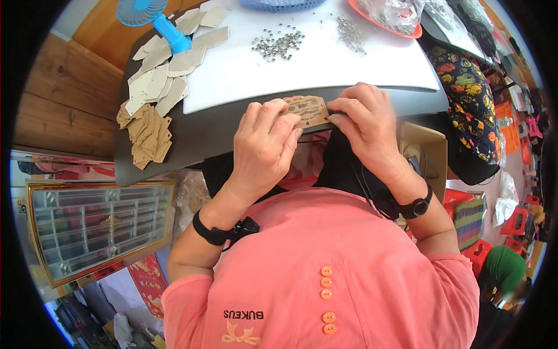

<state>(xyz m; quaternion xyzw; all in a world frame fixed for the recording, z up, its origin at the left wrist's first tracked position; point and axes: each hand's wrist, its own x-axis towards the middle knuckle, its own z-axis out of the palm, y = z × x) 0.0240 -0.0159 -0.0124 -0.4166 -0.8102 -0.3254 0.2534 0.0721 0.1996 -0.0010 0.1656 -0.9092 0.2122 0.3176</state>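
Your left fingers (287, 143) grip the brown card (313, 111), your right fingers (349, 106) show no clear hold, and uneven pressure could crease it.

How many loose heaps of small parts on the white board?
2: a darker heap in front of the blue basket; a paler heap right of it, beside the red tray. Basket and tray could hide more.

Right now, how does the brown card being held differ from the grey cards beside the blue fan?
The held card is brown with dark print; the grey cards look plain. The held card is one piece between the left grip and the right grip; the grey cards lie loosely overlapping, untouched. Both are flat pieces.
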